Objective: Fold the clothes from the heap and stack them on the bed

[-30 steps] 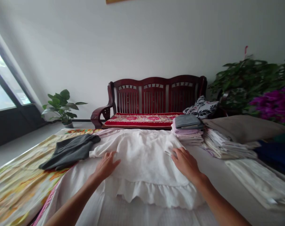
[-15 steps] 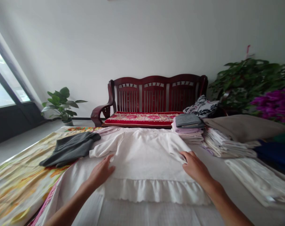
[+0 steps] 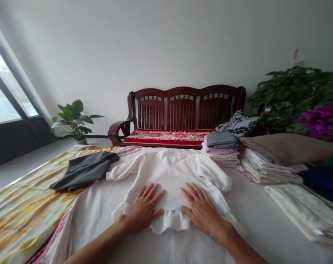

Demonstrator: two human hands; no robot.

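Observation:
A white long-sleeved blouse (image 3: 171,174) with a ruffled hem lies spread on the pale sheet (image 3: 92,223), collar away from me. My left hand (image 3: 145,205) rests flat on the blouse's lower left, fingers spread. On the lower right of the blouse, my right hand (image 3: 200,207) lies flat too, its fingers fanned out. Between the two hands the middle of the ruffle shows; my hands and wrists cover parts of the hem at either side. Neither hand grips anything.
Left of the blouse lies a dark grey garment (image 3: 85,170) on a yellow floral cloth (image 3: 26,205). To the right stand folded stacks (image 3: 221,148), a brown folded cloth (image 3: 287,146) and a folded white garment (image 3: 303,209). Behind is a wooden bench (image 3: 180,110).
Both hands have moved inward from the blouse's sides onto its lower front and flattened there. My right hand has left the right sleeve's edge, and that sleeve now lies out to the side.

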